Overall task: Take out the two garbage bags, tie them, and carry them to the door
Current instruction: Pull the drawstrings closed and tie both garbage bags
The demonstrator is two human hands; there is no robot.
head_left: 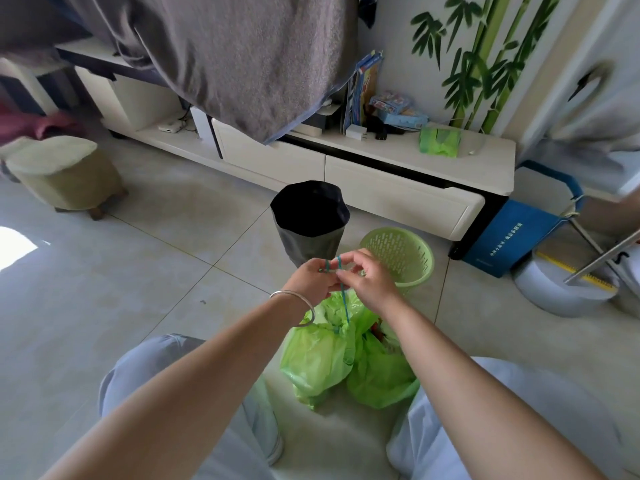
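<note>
Both grips pinching teal drawstring (344, 299), knot hidden, green bags (322, 362) below

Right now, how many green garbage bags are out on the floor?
2: left bag under the drawstring both hands are tying; right bag touching it. None visible in the green basket.

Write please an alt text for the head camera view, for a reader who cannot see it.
A person's left hand and right hand pinch a teal drawstring above two green garbage bags lying on the tiled floor between their knees. Behind the hands stand a dark bin and an unlined green basket, in front of a low white cabinet.
</note>
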